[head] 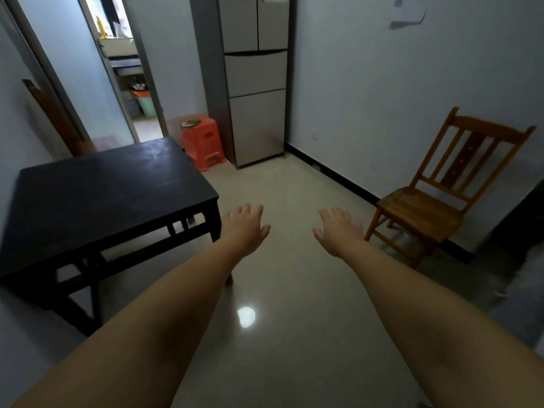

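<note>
1: Two hands in shot. What's the grip on each?
2: Nothing held. The left hand (245, 228) is palm down in the air, fingers straight & a bit spread. The right hand (341, 234) is the same: fingers loose & apart, thumb toward the middle, empty.
1: Where's the table vs. the hands?
2: The table (103, 195) is black w/ a bare top, on the left side of the rm. Its near-right corner sits just beside the left hand in the view, and the wrist covers part of that corner leg. No touch that I can see. Both hands hang over the floor (294, 187).
1: And the chair?
2: The chair (421, 210) is wood w/ a slatted back, upright by the right wall (382, 98), seat facing into the rm. The right hand is near its front leg, not touching.
1: Rest of the rm, quick?
2: Grey fridge (256, 113) at the far end, doors closed. An orange stool (203, 142) is just left of it w/ sth green on top, can't tell what. The doorway (138, 128) at far left opens on a brighter rm w/ a green bin (147, 106). A wooden board (56, 116) leans on the left wall behind the table. The tiles are pale & glossy, w/ a round light spot (246, 316) btw the two forearms.
</note>
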A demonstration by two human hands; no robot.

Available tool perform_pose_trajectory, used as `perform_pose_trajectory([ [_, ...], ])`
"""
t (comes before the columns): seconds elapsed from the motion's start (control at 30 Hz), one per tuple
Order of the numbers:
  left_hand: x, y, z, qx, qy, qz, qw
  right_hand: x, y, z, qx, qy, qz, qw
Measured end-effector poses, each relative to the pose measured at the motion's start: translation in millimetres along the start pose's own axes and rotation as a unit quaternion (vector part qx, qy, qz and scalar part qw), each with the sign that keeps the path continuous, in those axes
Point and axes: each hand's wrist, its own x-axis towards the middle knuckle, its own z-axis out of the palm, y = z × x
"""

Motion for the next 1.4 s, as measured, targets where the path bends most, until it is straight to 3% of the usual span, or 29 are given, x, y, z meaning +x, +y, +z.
perform_pose_trajectory([
  [0.4, 211.3, -12.0, 22.3, -0.025, -0.020, -0.027, 0.999, 219.3, 11.9, -3.2, 0.007, -0.032, -0.025, 0.999],
  [0.73, 431.5, -60.9, 8.7, -0.029, -0.015, -0.027, 0.999, 435.9, 2.9, -38.8, 0.030, 0.000, -0.010, 0.999],
  [1.07, 610.0, -73.9, 28.0, -0.017, -0.047, -0.012, 0.999, 616.8, 5.8, -33.5, 0.039, -0.041, -0.013, 0.998],
  [1.4, 815.5, -93.6, 26.4, -0.032, 0.000, -0.090, 0.995, 846.0, 25.3, -78.5, 0.003, -0.010, -0.078, 0.997],
])
